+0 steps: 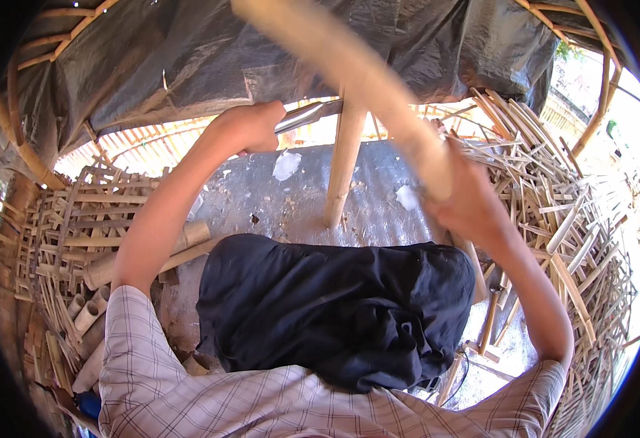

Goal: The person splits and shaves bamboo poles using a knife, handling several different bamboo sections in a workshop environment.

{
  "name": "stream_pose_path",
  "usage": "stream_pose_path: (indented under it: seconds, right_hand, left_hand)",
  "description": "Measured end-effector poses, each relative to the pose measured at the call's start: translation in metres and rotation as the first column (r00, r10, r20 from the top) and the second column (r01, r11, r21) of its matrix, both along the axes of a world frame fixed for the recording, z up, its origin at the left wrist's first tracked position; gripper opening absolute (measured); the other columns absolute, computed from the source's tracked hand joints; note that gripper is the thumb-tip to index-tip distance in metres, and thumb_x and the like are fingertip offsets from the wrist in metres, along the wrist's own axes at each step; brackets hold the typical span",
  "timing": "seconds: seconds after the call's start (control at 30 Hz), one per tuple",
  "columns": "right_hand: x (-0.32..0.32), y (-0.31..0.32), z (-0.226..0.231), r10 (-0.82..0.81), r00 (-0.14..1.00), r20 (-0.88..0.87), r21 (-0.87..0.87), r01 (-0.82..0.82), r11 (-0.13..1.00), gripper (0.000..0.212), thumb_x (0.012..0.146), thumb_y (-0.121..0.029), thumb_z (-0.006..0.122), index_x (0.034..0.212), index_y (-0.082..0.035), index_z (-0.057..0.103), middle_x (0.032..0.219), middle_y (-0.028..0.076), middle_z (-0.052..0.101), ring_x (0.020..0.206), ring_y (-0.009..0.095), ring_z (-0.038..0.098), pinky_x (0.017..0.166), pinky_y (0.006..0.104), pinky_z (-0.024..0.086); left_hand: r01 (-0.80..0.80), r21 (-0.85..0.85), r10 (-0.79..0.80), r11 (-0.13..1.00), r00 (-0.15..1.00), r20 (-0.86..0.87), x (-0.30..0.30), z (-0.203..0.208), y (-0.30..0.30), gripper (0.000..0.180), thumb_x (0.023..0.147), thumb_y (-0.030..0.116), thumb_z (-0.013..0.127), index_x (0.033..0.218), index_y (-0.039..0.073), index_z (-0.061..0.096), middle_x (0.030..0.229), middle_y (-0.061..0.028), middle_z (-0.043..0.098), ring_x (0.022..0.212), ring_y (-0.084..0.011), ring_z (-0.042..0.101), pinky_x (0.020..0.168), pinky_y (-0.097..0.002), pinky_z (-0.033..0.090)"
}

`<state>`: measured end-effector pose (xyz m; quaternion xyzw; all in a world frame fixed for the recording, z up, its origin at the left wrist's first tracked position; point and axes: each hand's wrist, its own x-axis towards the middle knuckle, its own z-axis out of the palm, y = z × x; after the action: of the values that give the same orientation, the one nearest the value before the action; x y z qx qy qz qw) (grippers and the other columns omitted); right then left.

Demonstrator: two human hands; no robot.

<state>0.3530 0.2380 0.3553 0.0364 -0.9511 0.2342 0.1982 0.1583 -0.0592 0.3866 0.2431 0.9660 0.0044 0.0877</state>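
My left hand [251, 128] is closed round the handle end of a large knife [309, 117], its blade reaching right to the upper part of a bamboo piece [345, 160]. That piece stands upright on the grey ground, close in front of my knees. My right hand [469, 193] grips the lower end of a thick, pale wooden stick [356, 73], which slants up to the left above the knife and is blurred by motion. The stick hides part of the bamboo's top, so I cannot tell how deep the blade sits. A black cloth [327, 299] covers my lap.
Split bamboo strips [575, 219] are heaped on my right. Stacked bamboo slats [101, 212] and cut bamboo tubes [90, 310] lie on my left. Pale scraps [287, 166] dot the ground [254, 182]. A dark plastic sheet [181, 66] hangs ahead. A hammer-like tool [489, 321] stands by my right knee.
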Motion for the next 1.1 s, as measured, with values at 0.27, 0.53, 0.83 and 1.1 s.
stream_pose_path:
  seconds: [0.27, 0.53, 0.83, 1.1]
  right_hand:
    - [0.021, 0.001, 0.001, 0.059, 0.99, 0.124, 0.047, -0.066, 0.997, 0.055, 0.07, -0.01, 0.074, 0.119, 0.005, 0.054, 0.094, 0.03, 0.066, 0.087, 0.051, 0.066, 0.081, 0.0508, 0.051]
    - [-0.002, -0.015, -0.039, 0.064, 0.998, 0.015, -0.088, -0.062, 0.994, 0.06, 0.07, -0.009, 0.075, 0.123, 0.005, 0.054, 0.091, 0.031, 0.067, 0.09, 0.047, 0.069, 0.083, 0.0512, 0.052]
    - [0.008, -0.015, -0.003, 0.106, 0.972, 0.212, -0.072, -0.093, 0.993, 0.053, 0.066, -0.012, 0.076, 0.114, 0.004, 0.057, 0.093, 0.027, 0.068, 0.091, 0.048, 0.067, 0.081, 0.0483, 0.052]
    - [-0.009, -0.031, -0.04, 0.001, 0.997, 0.082, -0.177, 0.014, 0.984, 0.057, 0.072, -0.007, 0.075, 0.124, 0.005, 0.055, 0.093, 0.026, 0.069, 0.09, 0.039, 0.071, 0.083, 0.0474, 0.055]
  left_hand:
    - [-0.097, 0.06, 0.096, 0.993, 0.995, 0.022, 0.018, -0.031, -0.008, 0.043, 0.08, 0.003, 0.058, 0.122, -0.005, 0.052, 0.108, -0.0276, 0.067, 0.075, -0.0334, 0.072, 0.06, -0.044, 0.055]
    - [-0.073, 0.072, 0.072, 0.995, 0.997, 0.016, 0.02, -0.029, -0.01, 0.039, 0.081, 0.004, 0.058, 0.118, -0.004, 0.053, 0.104, -0.0258, 0.068, 0.072, -0.0316, 0.071, 0.06, -0.0435, 0.054]
    - [-0.058, 0.087, 0.063, 0.995, 0.997, -0.055, 0.003, -0.075, -0.018, 0.038, 0.079, 0.002, 0.058, 0.116, -0.005, 0.055, 0.101, -0.0259, 0.07, 0.071, -0.0321, 0.072, 0.061, -0.0438, 0.054]
    - [0.006, 0.053, -0.004, 0.999, 0.999, -0.045, 0.006, -0.066, -0.005, 0.035, 0.079, 0.003, 0.061, 0.112, -0.006, 0.056, 0.103, -0.0272, 0.069, 0.074, -0.0354, 0.073, 0.064, -0.0462, 0.055]
